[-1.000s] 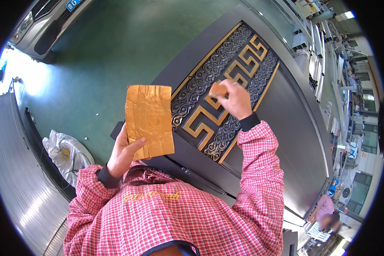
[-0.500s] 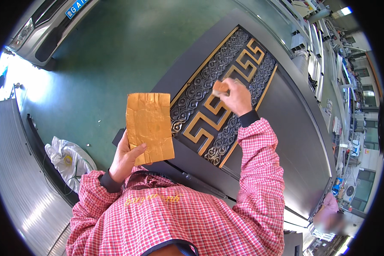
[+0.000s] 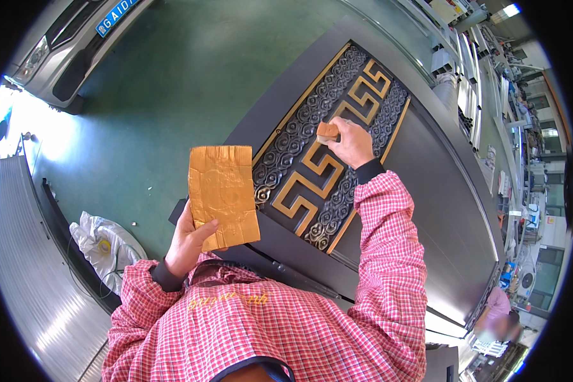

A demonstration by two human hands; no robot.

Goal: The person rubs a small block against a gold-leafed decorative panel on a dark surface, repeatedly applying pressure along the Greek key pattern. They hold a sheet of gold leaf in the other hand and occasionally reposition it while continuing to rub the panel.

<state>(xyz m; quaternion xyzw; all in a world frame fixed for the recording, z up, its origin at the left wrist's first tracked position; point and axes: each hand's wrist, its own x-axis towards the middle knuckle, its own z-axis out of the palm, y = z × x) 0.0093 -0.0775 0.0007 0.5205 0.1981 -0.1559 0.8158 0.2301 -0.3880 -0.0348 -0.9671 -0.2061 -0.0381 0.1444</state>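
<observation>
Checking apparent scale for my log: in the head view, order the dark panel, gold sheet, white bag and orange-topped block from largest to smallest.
1. Dark panel
2. Gold sheet, in the left hand
3. White bag
4. Orange-topped block, in the right hand

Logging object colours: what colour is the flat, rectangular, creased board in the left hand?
The creased, rectangular board is shiny gold, best seen in the head view.

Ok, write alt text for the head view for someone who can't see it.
A person's right hand holds a small orange-and-white block over a dark panel bearing a gold meander pattern, while the left hand holds a gold rectangular sheet. A white bag lies on the green floor at left.
</observation>
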